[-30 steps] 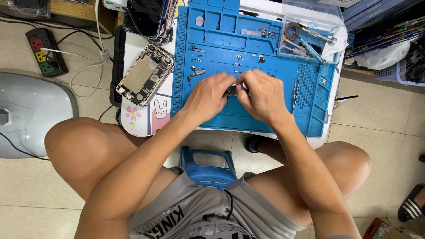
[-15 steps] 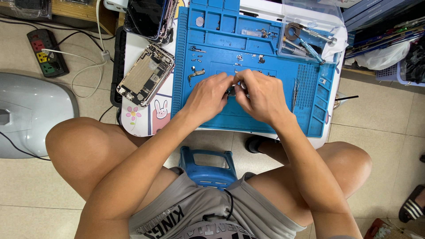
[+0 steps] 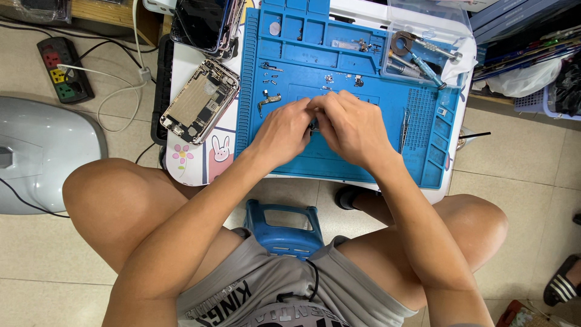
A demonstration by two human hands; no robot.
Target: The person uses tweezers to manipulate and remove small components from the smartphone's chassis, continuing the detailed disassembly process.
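- L hand: knuckles up, fingers curled in toward the middle, tips meeting those of the other hand.
- R hand: back of hand up, fingers bent and bunched, thumb side against L fingertips; slightly overlaps L.
- Both forearms bare, run up from lower frame and converge; L forearm crosses above L thigh, R forearm above R thigh.
- Wrists fairly straight, hands low over the work surface.
- Knees spread wide, person seated.
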